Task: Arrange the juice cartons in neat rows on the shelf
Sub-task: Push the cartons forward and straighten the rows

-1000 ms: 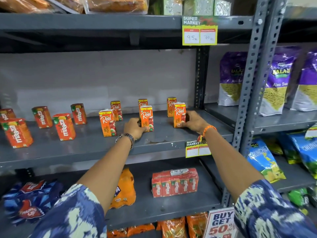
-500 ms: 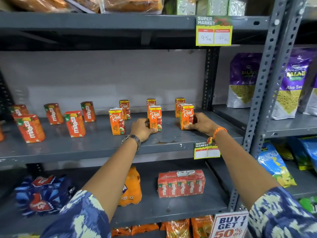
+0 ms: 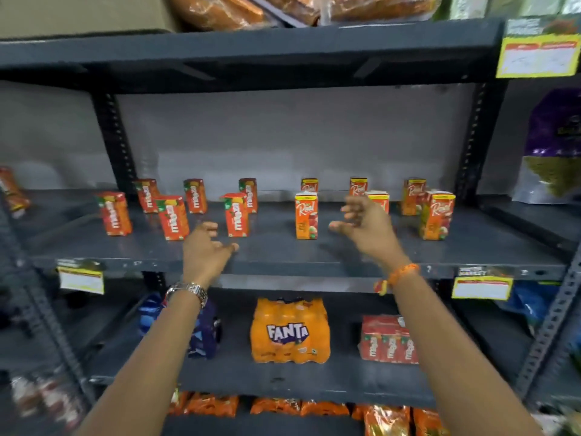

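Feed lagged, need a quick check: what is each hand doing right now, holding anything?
Left hand: open, empty, over the shelf front.
Right hand: open, fingers spread, empty, partly hiding a Real carton.

- Dark grey metal racking (image 3: 283,262) with perforated uprights (image 3: 113,136), pretty standard shop shelving
- Plain pale grey wall (image 3: 283,133) behind it, evenly lit, a bit dull
- Yellow price labels (image 3: 538,56) clipped on the front edges of the shelves, text too blurry to read
- Lower shelf (image 3: 283,377) is the same dark metal; the right-hand bay (image 3: 528,215) carries on past the upright
- Cardboard box (image 3: 81,11) at the top left corner
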